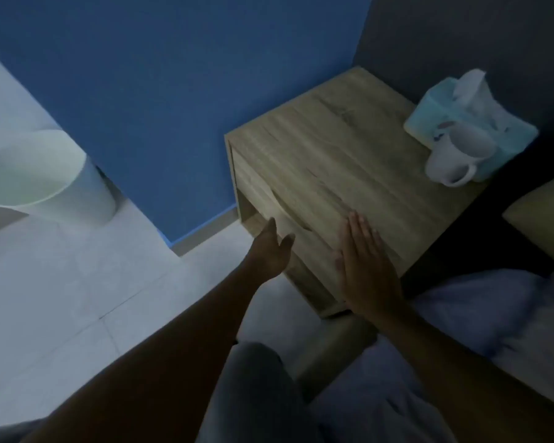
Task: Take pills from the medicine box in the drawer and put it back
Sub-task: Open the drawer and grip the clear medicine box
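A wooden nightstand [349, 161] stands against the blue wall, and its drawer [263, 199] on the front face is shut. My left hand [271, 251] reaches toward the drawer front with fingers apart, holding nothing. My right hand [362, 266] lies flat and open on the near edge of the nightstand top. The medicine box is hidden from view.
A teal tissue box [480, 113] and a white mug [458, 155] sit at the far right corner of the nightstand top. A pale bin [45, 180] stands on the tiled floor at the left. A bed with blue bedding [477, 314] lies at the right.
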